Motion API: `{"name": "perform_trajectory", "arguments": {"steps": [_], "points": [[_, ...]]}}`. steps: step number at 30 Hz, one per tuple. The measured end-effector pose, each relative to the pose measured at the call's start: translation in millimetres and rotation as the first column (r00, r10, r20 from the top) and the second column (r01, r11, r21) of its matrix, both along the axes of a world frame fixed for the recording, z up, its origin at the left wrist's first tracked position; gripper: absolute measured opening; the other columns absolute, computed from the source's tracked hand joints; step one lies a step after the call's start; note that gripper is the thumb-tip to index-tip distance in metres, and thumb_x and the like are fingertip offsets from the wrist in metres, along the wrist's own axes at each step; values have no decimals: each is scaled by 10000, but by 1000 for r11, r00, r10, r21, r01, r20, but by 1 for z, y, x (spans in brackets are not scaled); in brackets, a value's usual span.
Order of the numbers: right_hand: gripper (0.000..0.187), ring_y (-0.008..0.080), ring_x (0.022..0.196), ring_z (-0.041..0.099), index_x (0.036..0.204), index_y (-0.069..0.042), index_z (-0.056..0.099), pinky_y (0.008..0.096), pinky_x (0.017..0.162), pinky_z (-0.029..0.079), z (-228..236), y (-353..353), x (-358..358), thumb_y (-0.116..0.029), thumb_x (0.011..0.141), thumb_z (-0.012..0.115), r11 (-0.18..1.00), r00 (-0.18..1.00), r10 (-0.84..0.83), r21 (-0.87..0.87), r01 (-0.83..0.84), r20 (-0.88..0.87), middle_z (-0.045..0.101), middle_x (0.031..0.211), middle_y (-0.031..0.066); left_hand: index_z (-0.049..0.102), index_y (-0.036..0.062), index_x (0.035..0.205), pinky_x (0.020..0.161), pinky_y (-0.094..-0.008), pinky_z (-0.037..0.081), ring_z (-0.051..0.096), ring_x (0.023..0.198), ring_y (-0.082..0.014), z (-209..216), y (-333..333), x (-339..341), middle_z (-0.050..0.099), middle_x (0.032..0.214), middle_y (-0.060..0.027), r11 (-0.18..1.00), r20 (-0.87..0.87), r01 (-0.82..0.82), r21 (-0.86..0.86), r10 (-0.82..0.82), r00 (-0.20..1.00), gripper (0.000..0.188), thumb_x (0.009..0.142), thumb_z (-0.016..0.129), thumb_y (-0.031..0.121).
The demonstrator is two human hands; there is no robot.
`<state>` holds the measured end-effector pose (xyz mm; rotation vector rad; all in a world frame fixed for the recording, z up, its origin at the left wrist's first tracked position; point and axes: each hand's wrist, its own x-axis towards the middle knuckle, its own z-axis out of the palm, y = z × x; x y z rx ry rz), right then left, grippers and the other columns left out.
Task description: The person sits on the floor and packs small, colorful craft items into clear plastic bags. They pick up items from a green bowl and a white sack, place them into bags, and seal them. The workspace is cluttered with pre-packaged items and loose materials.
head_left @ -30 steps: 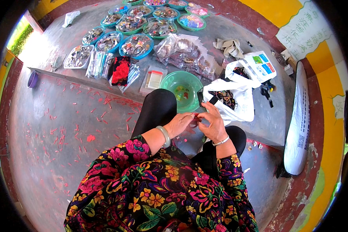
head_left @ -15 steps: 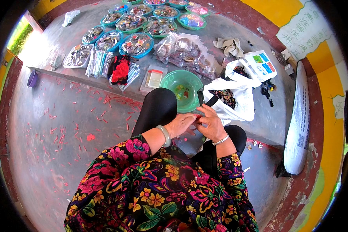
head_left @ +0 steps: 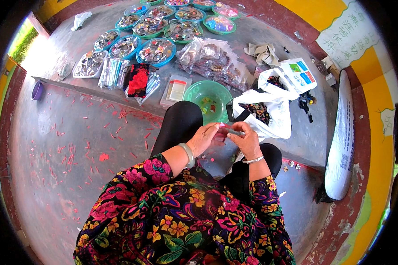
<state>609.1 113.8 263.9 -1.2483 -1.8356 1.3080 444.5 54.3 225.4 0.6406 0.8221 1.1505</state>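
My left hand (head_left: 202,138), a pale bangle on its wrist, pinches a small, thin, pink-red piece (head_left: 220,134) with a brighter pink tip at the fingertips. The piece looks partly see-through; its kind cannot be made out. Facing it, my right hand (head_left: 246,142), with a silver bracelet, has thumb and forefinger closed around a small dark grey bit at the piece's other side. Just beyond both hands stands a green basin (head_left: 208,90) with small yellow, green and red pieces at its bottom. Beside it, a white bag (head_left: 276,126) lies open, dark cords and beads showing inside.
Several basins of bagged trinkets (head_left: 156,51) fill the raised ledge. Closer in are a heap of clear packets (head_left: 216,62), a red-and-black pouch (head_left: 138,80) and bundled pens (head_left: 112,74). Red scraps (head_left: 104,157) litter the floor at left. A long white roll (head_left: 340,145) leans at right.
My hands have drawn slightly apart, the right one shifting right. The pink-red piece, mostly hidden before, now shows between my fingers.
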Motion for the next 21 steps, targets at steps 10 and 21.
{"name": "perform_trajectory", "arguments": {"steps": [10,21], "points": [[136,116,788,543,776,-5,634,254,668,442,-33,9,7,-100,710,704,994,993,57,-83,-66,-108,591,861,47,522,33,1108,722,-267,500,569,903,-144,7,-2,3,579,1009,-59,997,-120,8,73,0,993,252,900,496,174],[100,110,766,527,744,13,617,239,676,431,-10,4,3,-80,759,652,993,988,101,-54,-108,-118,578,881,49,586,-4,1040,743,-263,509,586,901,-154,1,1,-2,606,992,-86,990,130,-25,-141,43,991,203,878,520,101]]}}
